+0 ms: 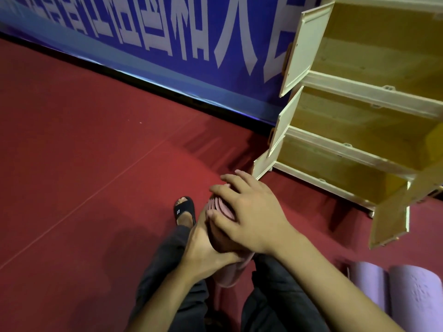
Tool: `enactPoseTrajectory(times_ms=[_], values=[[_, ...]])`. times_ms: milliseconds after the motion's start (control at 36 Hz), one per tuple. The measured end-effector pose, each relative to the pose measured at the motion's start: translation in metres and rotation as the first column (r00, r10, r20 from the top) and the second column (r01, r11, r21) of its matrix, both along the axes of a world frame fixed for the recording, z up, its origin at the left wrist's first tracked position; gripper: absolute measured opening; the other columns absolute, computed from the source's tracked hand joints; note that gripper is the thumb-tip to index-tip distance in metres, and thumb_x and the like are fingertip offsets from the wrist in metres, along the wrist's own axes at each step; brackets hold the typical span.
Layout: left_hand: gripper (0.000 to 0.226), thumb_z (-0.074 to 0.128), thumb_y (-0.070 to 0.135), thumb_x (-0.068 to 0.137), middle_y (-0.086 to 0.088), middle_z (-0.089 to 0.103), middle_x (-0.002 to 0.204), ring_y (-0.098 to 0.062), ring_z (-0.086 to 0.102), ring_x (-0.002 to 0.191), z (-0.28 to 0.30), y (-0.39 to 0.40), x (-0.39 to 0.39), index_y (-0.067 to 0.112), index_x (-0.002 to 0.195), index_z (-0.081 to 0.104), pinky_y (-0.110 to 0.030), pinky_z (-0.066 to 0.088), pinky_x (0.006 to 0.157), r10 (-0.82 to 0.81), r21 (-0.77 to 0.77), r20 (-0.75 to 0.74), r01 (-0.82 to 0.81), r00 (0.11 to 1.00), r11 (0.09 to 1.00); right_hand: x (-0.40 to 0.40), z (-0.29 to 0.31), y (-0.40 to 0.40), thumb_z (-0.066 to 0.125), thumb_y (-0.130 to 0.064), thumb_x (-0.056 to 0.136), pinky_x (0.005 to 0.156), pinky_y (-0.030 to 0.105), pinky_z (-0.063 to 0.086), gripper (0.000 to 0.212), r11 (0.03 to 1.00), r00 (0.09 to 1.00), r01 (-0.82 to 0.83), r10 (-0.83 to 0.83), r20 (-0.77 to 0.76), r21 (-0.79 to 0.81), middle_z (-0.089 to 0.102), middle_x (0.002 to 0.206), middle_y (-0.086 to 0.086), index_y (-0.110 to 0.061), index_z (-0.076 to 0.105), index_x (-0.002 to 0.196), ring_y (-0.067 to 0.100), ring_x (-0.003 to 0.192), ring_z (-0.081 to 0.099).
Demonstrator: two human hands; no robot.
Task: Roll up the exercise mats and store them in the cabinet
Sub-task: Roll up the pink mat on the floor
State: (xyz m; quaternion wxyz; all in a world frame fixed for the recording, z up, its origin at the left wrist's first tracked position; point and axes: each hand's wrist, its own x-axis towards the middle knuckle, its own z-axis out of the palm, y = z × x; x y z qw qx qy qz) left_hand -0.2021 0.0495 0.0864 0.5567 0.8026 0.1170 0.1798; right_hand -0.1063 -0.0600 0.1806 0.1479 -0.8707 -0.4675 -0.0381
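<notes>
Gripping pink mat [224, 275], hands [249, 212] beside cabinet [335, 154]

Under you: red carpet floor [84, 164]. Blue banner [167, 39] with white characters along its far edge. Your foot wears a black sandal [184, 208].

You hold a dusty pink rolled mat [221, 207], its end showing a spiral of paler pink layers; two lilac rolled mats [393, 291] lie on dark red carpet [84, 152]; the cabinet [354, 111] has cream frames and yellowish-tan panels; the banner [167, 37] is blue with large white characters; your sandal [183, 208] is black; your trousers [165, 271] are dark grey.
</notes>
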Motion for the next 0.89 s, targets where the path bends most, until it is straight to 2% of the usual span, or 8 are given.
enactPoseTrajectory(times_ms=[111, 278, 389, 500, 583, 694, 778, 889], values=[[0.139, 0.104, 0.010, 0.041, 0.020, 0.048, 0.149, -0.006, 0.046, 0.140, -0.003, -0.004, 0.003, 0.026, 0.155, 0.026, -0.019, 0.040, 0.110, -0.041, -0.016, 0.015, 0.042, 0.999, 0.999, -0.009, -0.025, -0.003, 0.042, -0.068, 0.092, 0.112, 0.059, 0.032, 0.061, 0.995, 1.000, 0.006, -0.009, -0.025, -0.098, 0.049, 0.152, 0.000, -0.037, 0.049, 0.144, 0.032, 0.145, 0.037], [0.127, 0.098, 0.040, 0.035, 0.018, 0.059, 0.132, -0.001, 0.055, 0.127, -0.005, -0.003, 0.009, 0.028, 0.146, 0.037, -0.019, 0.047, 0.101, 0.089, 0.018, -0.049, -0.088, 0.995, 0.996, 0.007, -0.007, -0.003, 0.021, -0.072, 0.090, 0.112, 0.055, 0.030, 0.071, 0.986, 0.997, -0.050, 0.040, -0.066, -0.158, 0.042, 0.157, -0.004, -0.036, 0.044, 0.147, 0.026, 0.148, 0.031], [0.144, 0.107, 0.025, 0.039, 0.015, 0.045, 0.154, -0.009, 0.044, 0.142, -0.017, -0.010, 0.006, 0.027, 0.156, 0.023, -0.035, 0.040, 0.114, 0.013, -0.040, -0.022, -0.014, 1.000, 0.999, -0.004, -0.022, -0.013, 0.011, -0.074, 0.095, 0.122, 0.058, 0.012, 0.075, 0.984, 0.998, -0.051, 0.046, -0.029, -0.170, 0.022, 0.168, -0.005, -0.037, 0.025, 0.158, 0.024, 0.157, 0.008], [0.151, 0.106, 0.020, 0.041, 0.026, 0.031, 0.158, -0.001, 0.029, 0.149, -0.013, -0.021, 0.016, 0.020, 0.159, 0.011, -0.015, 0.024, 0.118, -0.034, -0.032, -0.017, 0.034, 0.999, 0.999, -0.003, -0.024, -0.011, 0.012, -0.076, 0.095, 0.122, 0.060, 0.008, 0.078, 0.985, 1.000, -0.030, 0.028, -0.013, -0.171, 0.021, 0.168, -0.003, -0.034, 0.025, 0.159, 0.026, 0.157, 0.005], [0.133, 0.104, 0.038, 0.040, 0.022, 0.046, 0.146, 0.008, 0.039, 0.139, -0.009, -0.019, 0.026, 0.018, 0.150, 0.031, -0.003, 0.024, 0.108, 0.015, 0.088, -0.026, -0.013, 1.000, 0.996, 0.006, -0.021, -0.011, 0.015, -0.071, 0.095, 0.121, 0.061, 0.012, 0.073, 0.992, 0.998, -0.021, 0.014, -0.062, -0.121, 0.029, 0.165, -0.005, -0.035, 0.034, 0.155, 0.024, 0.156, 0.013], [0.113, 0.104, 0.031, 0.035, 0.034, 0.056, 0.117, 0.026, 0.050, 0.110, 0.011, -0.023, 0.033, 0.036, 0.131, 0.043, 0.003, 0.035, 0.087, 0.129, 0.058, -0.027, -0.127, 0.991, 0.990, 0.015, -0.011, -0.025, 0.022, -0.060, 0.098, 0.118, 0.060, 0.021, 0.063, 0.999, 0.994, 0.004, 0.001, -0.110, 0.048, 0.037, 0.160, -0.007, -0.031, 0.046, 0.148, 0.019, 0.151, 0.025], [0.102, 0.101, 0.026, 0.046, 0.026, 0.067, 0.117, 0.018, 0.060, 0.106, 0.035, -0.031, 0.042, 0.037, 0.133, 0.051, -0.003, 0.044, 0.085, 0.072, 0.083, 0.004, -0.072, 0.997, 0.994, 0.018, -0.001, -0.050, 0.033, -0.056, 0.100, 0.118, 0.055, 0.023, 0.055, 0.962, 0.992, 0.079, -0.049, -0.119, 0.263, 0.039, 0.157, -0.008, -0.029, 0.051, 0.144, 0.014, 0.149, 0.029], [0.101, 0.101, 0.029, 0.044, 0.030, 0.067, 0.117, 0.014, 0.061, 0.108, 0.073, -0.045, 0.063, 0.044, 0.131, 0.052, -0.009, 0.049, 0.087, -0.045, 0.135, 0.045, 0.038, 0.998, 0.990, 0.022, 0.006, -0.094, 0.045, -0.043, 0.100, 0.115, 0.045, 0.034, 0.048, 0.734, 0.972, 0.230, -0.144, -0.184, 0.639, 0.047, 0.148, -0.001, -0.016, 0.057, 0.138, 0.017, 0.141, 0.042]])
